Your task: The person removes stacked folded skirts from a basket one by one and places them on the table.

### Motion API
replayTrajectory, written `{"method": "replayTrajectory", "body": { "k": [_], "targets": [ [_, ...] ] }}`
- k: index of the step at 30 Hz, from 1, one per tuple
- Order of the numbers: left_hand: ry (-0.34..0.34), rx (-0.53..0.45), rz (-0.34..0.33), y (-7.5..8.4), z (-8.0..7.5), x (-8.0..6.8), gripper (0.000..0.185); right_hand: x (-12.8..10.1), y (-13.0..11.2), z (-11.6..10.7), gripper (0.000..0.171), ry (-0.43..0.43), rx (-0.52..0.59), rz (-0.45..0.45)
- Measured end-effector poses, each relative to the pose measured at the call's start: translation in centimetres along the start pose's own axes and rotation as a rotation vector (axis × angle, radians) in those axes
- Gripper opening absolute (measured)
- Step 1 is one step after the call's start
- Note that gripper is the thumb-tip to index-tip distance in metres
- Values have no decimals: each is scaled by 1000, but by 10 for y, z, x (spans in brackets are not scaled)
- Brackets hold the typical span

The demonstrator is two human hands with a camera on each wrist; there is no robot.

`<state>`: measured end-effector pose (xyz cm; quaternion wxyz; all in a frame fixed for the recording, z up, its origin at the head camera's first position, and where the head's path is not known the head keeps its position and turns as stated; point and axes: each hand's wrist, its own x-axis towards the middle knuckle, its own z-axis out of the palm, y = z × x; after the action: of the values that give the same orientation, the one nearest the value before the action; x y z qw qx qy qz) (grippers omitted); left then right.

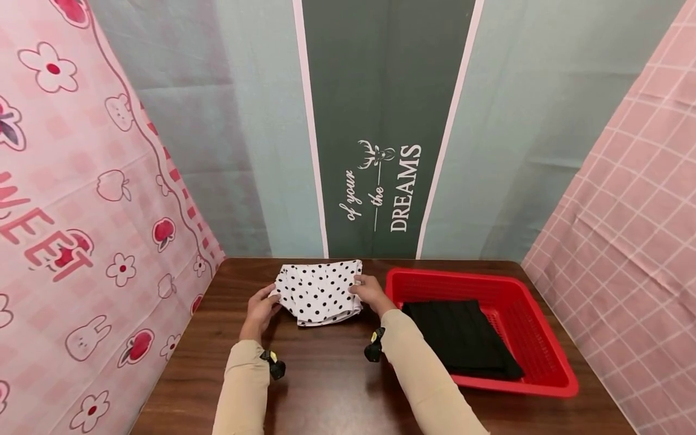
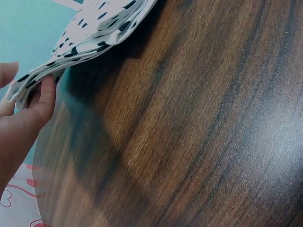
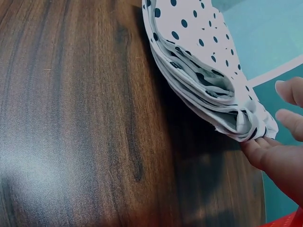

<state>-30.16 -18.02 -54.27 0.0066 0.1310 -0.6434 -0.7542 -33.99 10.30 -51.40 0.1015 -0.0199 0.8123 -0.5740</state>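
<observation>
A folded white cloth with black dots (image 1: 318, 292) lies at the far middle of the dark wooden table (image 1: 326, 386). My left hand (image 1: 262, 309) pinches its left edge; in the left wrist view the thumb (image 2: 45, 97) lies under the layered cloth (image 2: 90, 33) and a finger sits on top. My right hand (image 1: 370, 293) holds the right edge. The right wrist view shows the thumb (image 3: 259, 152) under the stacked cloth (image 3: 199, 61), which lifts a little off the wood, with two fingers curled above it.
A red plastic basket (image 1: 535, 338) stands to the right, holding a folded black cloth (image 1: 462, 344). Patterned curtains close in the table on the left, back and right. Bare wood stretches between my forearms and the near edge.
</observation>
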Motion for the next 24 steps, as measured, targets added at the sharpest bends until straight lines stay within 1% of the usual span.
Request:
{"method": "replayTrajectory", "body": {
  "k": [3, 6, 8, 10, 15, 20, 24],
  "targets": [
    [20, 61, -11, 2, 1, -1, 47, -1, -1, -2, 49, -5, -21, 0],
    [44, 138, -1, 6, -1, -4, 47, -2, -3, -4, 49, -15, -58, -28],
    [56, 161, 12, 8, -4, -7, 47, -4, -5, -7, 49, -19, -74, -37],
    [56, 172, 31, 10, -7, -10, 47, -6, -7, -9, 50, -23, -67, -32],
    [48, 210, 62, 12, -15, -20, 47, -12, -12, -14, 55, -61, 26, -2],
    [54, 234, 101, 14, -17, -26, 46, -18, -17, -21, 57, -92, 74, -47],
    [36, 249, 140, 16, -15, -31, 47, -24, -21, -27, 56, -106, 108, -97]
  ]
}}
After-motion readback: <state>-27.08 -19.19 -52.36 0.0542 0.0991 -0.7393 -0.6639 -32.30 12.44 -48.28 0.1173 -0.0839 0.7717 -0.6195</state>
